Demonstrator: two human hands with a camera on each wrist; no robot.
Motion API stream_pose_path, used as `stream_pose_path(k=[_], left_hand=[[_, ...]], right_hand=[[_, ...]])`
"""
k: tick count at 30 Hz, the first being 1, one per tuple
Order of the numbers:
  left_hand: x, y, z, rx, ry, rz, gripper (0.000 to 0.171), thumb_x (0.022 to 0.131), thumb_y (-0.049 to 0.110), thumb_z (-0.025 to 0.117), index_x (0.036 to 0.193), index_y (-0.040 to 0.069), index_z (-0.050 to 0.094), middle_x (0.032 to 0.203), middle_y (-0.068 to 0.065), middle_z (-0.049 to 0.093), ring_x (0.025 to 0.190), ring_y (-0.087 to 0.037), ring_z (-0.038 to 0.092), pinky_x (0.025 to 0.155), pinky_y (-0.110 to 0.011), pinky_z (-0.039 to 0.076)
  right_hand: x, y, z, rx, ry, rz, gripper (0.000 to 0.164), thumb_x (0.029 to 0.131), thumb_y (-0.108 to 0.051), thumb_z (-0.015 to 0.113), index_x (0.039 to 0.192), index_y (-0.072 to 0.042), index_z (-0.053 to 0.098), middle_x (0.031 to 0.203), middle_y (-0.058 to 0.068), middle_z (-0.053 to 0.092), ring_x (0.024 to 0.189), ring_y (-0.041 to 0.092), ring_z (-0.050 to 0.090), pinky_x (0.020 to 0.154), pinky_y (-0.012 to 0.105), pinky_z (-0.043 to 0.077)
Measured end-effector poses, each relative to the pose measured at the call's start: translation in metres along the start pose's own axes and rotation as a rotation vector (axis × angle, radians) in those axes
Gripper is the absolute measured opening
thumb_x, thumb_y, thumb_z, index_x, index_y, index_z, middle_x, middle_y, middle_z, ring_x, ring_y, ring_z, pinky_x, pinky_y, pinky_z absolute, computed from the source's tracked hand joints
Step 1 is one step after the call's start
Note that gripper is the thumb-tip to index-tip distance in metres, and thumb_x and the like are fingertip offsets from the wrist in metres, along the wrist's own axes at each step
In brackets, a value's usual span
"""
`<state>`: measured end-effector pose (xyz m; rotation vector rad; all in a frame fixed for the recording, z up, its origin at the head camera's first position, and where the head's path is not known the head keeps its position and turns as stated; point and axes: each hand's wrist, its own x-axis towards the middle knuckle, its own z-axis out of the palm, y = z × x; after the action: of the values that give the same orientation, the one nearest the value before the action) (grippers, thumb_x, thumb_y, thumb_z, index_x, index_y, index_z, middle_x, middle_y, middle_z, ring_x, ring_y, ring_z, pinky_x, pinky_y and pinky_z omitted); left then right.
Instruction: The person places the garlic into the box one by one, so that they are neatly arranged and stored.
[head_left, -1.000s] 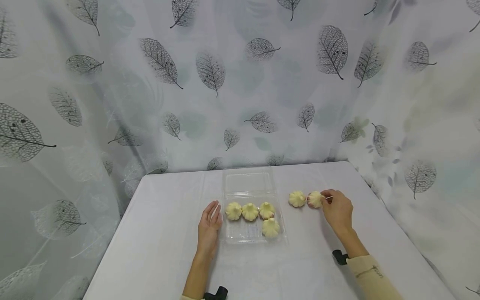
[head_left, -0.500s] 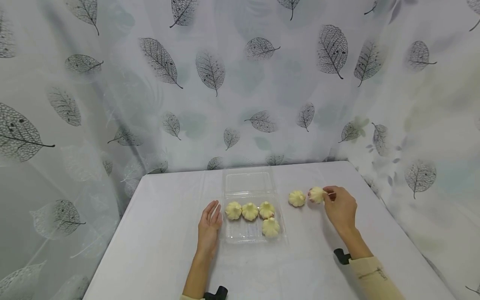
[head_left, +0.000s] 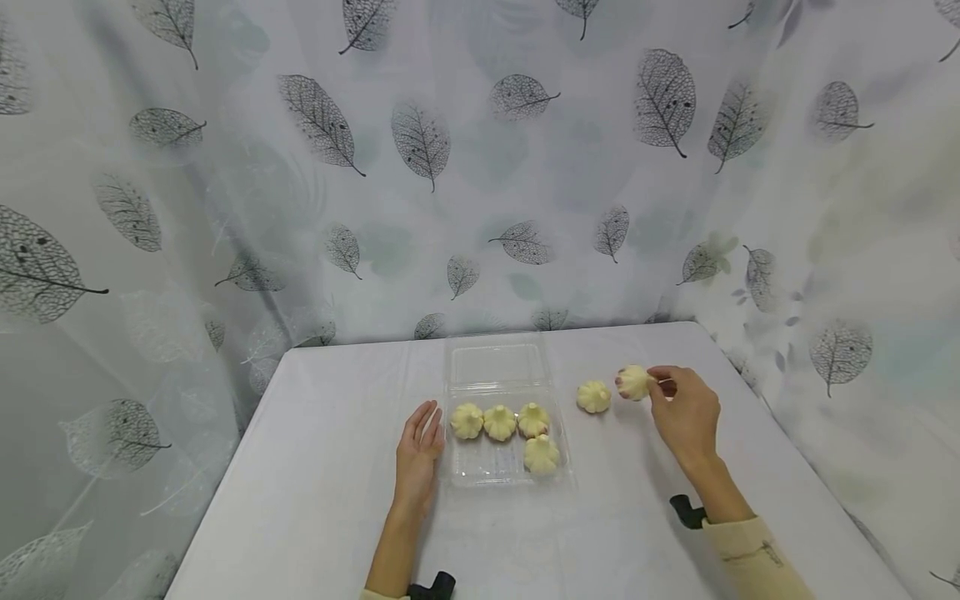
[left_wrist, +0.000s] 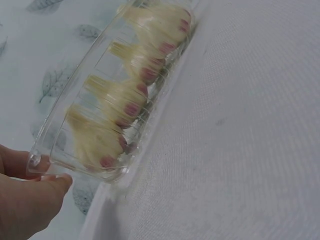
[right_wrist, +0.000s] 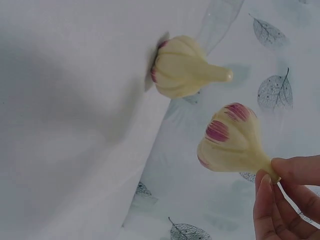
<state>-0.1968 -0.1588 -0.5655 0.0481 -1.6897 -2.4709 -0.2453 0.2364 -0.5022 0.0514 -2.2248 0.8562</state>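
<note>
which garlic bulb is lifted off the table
The garlic bulb pinched by its stem in the right hand. Of the other five, one loose bulb stands on the table and four bulbs sit in the clear container.

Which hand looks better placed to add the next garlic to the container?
Likely the right hand: it holds a garlic bulb off the table, while the left hand, holding none, touches the clear container.

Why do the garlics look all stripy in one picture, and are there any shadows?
Left wrist view: the garlic bulbs look streaky, probably because you see them through the clear box; right wrist view: a soft, blurry-edged shadow falls on the white table; head view: the see-through lid almost melts into the white.
</note>
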Motion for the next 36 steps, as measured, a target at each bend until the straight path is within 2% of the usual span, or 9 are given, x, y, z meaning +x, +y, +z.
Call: stream_pose_path(k=[8,16,18,24,33,36], left_hand=[[0.0,0.001,0.0,-0.007,0.008,-0.004,0.061,0.103,-0.014,0.047,0.16,0.003,0.031,0.167,-0.013,0.031,0.156,-0.029,0.028,0.126,-0.038,0.032],[0.0,0.0,0.001,-0.017,0.011,-0.002,0.064,0.1,-0.019,0.045,0.16,0.001,0.03,0.167,-0.014,0.031,0.156,-0.031,0.028,0.127,-0.04,0.03],[0.0,0.0,0.001,-0.019,0.017,-0.003,0.064,0.101,-0.018,0.045,0.16,0.003,0.031,0.167,-0.013,0.031,0.156,-0.029,0.028,0.127,-0.039,0.03],[0.001,0.001,0.0,-0.003,0.015,0.006,0.063,0.101,-0.016,0.047,0.16,0.001,0.031,0.167,-0.015,0.032,0.156,-0.031,0.029,0.126,-0.04,0.031],[0.001,-0.002,-0.002,-0.015,-0.002,0.021,0.067,0.096,-0.022,0.042,0.159,-0.002,0.03,0.167,-0.02,0.028,0.157,-0.035,0.025,0.127,-0.041,0.028],[0.001,-0.001,-0.001,-0.02,-0.004,0.017,0.068,0.096,-0.023,0.041,0.159,-0.001,0.029,0.168,-0.018,0.028,0.157,-0.034,0.025,0.127,-0.04,0.027]], right_hand=[[-0.001,-0.017,-0.005,0.035,0.005,-0.05,0.017,0.087,0.004,0.079,0.103,0.0,0.077,0.096,0.016,0.075,0.076,0.033,0.072,0.067,0.044,0.055],[-0.004,-0.027,-0.01,0.057,0.024,-0.107,0.019,0.085,0.005,0.082,0.103,-0.001,0.077,0.095,0.014,0.075,0.074,0.031,0.073,0.069,0.019,0.048],[-0.005,-0.031,-0.01,0.062,0.019,-0.123,0.02,0.084,0.005,0.082,0.103,-0.001,0.077,0.095,0.014,0.075,0.074,0.03,0.073,0.068,0.019,0.05],[-0.009,-0.044,-0.007,0.079,-0.013,-0.162,0.02,0.084,0.005,0.083,0.103,-0.001,0.076,0.095,0.013,0.074,0.075,0.028,0.072,0.066,0.033,0.057],[-0.017,-0.062,-0.002,0.114,-0.069,-0.205,0.024,0.081,0.004,0.086,0.102,-0.004,0.077,0.095,0.008,0.074,0.076,0.021,0.071,0.07,0.016,0.053],[-0.019,-0.067,-0.001,0.135,-0.078,-0.227,0.026,0.08,0.004,0.087,0.103,-0.004,0.077,0.096,0.007,0.073,0.077,0.019,0.071,0.072,0.016,0.054]])
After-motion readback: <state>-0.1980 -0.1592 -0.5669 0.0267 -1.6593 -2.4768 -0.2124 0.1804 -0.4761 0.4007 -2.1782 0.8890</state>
